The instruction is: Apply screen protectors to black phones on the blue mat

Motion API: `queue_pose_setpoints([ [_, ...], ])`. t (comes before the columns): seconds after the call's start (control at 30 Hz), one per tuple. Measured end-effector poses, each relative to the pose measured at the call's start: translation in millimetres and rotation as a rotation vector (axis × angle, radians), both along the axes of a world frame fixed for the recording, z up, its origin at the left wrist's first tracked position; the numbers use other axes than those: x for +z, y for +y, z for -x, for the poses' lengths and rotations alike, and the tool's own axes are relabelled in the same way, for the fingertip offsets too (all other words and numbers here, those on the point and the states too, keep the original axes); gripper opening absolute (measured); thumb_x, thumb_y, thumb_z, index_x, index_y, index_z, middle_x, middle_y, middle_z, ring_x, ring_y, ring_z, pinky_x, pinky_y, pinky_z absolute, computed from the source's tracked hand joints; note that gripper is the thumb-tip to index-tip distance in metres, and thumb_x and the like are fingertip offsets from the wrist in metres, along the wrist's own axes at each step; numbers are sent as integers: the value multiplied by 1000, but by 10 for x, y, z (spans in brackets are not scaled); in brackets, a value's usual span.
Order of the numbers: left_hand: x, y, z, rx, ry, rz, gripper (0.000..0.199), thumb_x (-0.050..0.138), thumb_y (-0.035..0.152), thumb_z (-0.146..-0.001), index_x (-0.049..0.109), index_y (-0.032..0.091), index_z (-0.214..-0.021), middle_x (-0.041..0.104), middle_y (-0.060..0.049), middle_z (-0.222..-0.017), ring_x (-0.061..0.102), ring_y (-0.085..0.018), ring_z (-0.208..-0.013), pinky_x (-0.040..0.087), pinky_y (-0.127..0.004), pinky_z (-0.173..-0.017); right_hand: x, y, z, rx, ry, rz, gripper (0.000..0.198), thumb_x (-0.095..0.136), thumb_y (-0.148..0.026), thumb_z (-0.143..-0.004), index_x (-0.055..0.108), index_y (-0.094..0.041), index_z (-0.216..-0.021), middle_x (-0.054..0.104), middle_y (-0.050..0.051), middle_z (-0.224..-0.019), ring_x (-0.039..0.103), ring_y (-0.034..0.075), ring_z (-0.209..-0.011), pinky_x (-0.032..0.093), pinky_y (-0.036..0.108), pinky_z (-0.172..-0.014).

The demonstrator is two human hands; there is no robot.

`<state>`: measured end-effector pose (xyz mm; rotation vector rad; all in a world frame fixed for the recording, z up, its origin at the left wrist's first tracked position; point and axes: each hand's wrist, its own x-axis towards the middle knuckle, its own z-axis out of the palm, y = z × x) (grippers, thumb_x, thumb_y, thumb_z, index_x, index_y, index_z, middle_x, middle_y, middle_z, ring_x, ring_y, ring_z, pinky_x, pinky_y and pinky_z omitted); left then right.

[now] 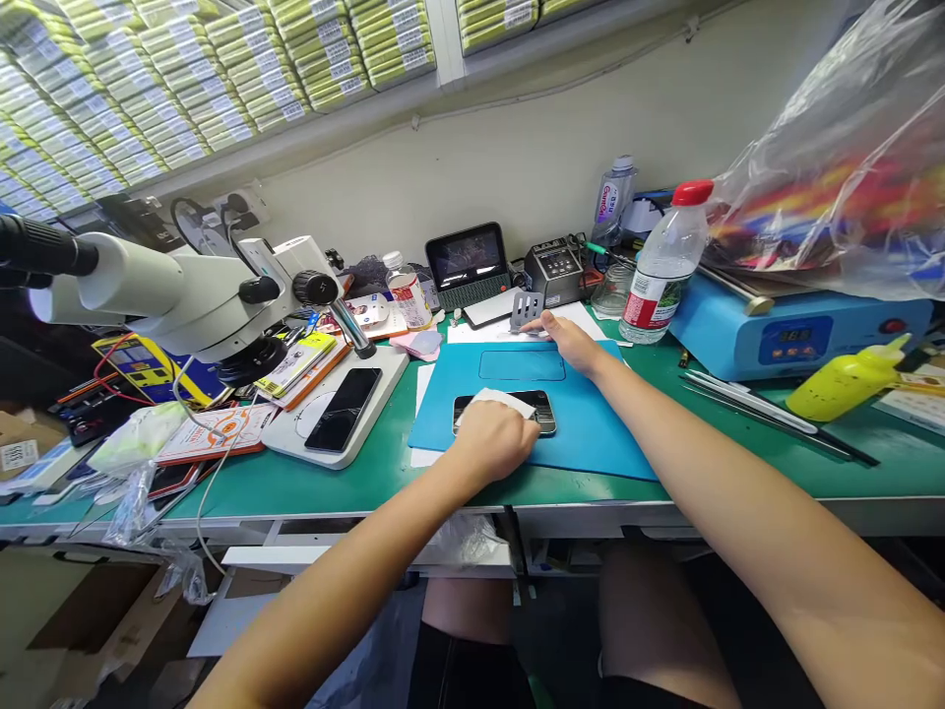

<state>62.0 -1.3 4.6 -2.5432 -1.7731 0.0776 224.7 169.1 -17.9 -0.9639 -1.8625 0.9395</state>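
Observation:
My left hand [496,441] is closed in a fist around a white wipe [505,398], pressed against a dark phone [544,414]. The phone lies on a blue mat [450,384], and the fist covers its lower middle part. A rounded phone-shaped outline [521,365] shows on the mat just beyond. Farther back, my right hand [573,343] reaches over the mat's far edge with thumb and fingers stretched out. Its fingertips are at a grey slotted piece [527,309]; I cannot tell whether they touch it.
At left, a microscope [192,295] stands over its base, where another black phone [344,408] lies. A small screen [468,258] and a black box unit [553,272] are behind. To the right are a red-capped bottle [661,271], tweezers [753,404], a yellow bottle [842,382] and a blue machine [783,330].

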Motion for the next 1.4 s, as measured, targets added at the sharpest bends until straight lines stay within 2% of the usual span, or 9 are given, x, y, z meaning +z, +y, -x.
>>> queue_pose_setpoints([
  [0.13,-25,144,-363,-81,-40,-23,42,38,30,-99,75,13,-88,74,-15,-93,69,-27,-88,47,-34,-70,-32,29,-10,4,0,-1,88,27,-92,-78,80,-23,-94,73,12,-119,61,35,-118,46,49,-102],
  [0.27,18,329,-421,-87,-58,-35,43,35,27,-101,74,13,-95,73,-16,-98,69,-29,-91,48,-34,-69,-61,57,-24,-13,-4,2,89,27,-92,-78,81,-23,-95,74,11,-119,60,35,-119,47,49,-100],
  [0.37,47,432,-229,-55,-42,-32,40,35,25,-101,74,14,-99,73,-15,-99,69,-29,-95,48,-33,-71,-63,59,-26,-10,-8,4,88,26,-90,-80,80,-23,-96,73,10,-120,59,35,-120,47,48,-99],
  [0.5,39,426,200,7,9,-20,37,37,21,-100,73,15,-102,72,-14,-99,69,-28,-96,46,-33,-72,-42,38,-22,2,-5,5,86,27,-89,-81,80,-23,-97,73,11,-121,60,35,-120,47,48,-100],
  [0.63,7,254,557,80,51,-13,41,35,23,-101,74,15,-92,73,-14,-94,69,-27,-92,44,-32,-72,-20,13,-18,-4,-16,13,86,26,-88,-82,80,-23,-98,72,12,-123,59,35,-121,45,51,-103],
  [0.77,-3,17,664,106,59,1,44,34,22,-99,73,15,-78,74,-12,-86,69,-24,-82,41,-31,-68,10,-15,-10,3,-25,13,88,26,-90,-80,80,-23,-97,73,13,-122,60,36,-120,43,53,-105],
  [1.0,8,-193,502,4,41,6,42,37,21,-95,72,15,-72,74,-12,-82,68,-23,-77,40,-33,-67,22,-32,1,9,-22,-19,87,27,-89,-81,80,-22,-97,72,13,-122,60,36,-121,43,51,-106],
  [1.17,-6,-115,276,-95,12,5,43,38,23,-95,74,13,-73,74,-13,-79,68,-24,-77,41,-34,-69,12,-22,-5,5,-37,-13,89,25,-89,-82,80,-22,-98,72,13,-121,62,35,-118,43,51,-106],
  [1.4,12,33,-153,-240,-40,15,43,41,32,-97,77,14,-81,75,-14,-86,68,-26,-82,45,-35,-72,3,1,3,14,-30,-8,87,26,-90,-80,81,-24,-96,73,11,-120,62,34,-118,44,49,-105],
])
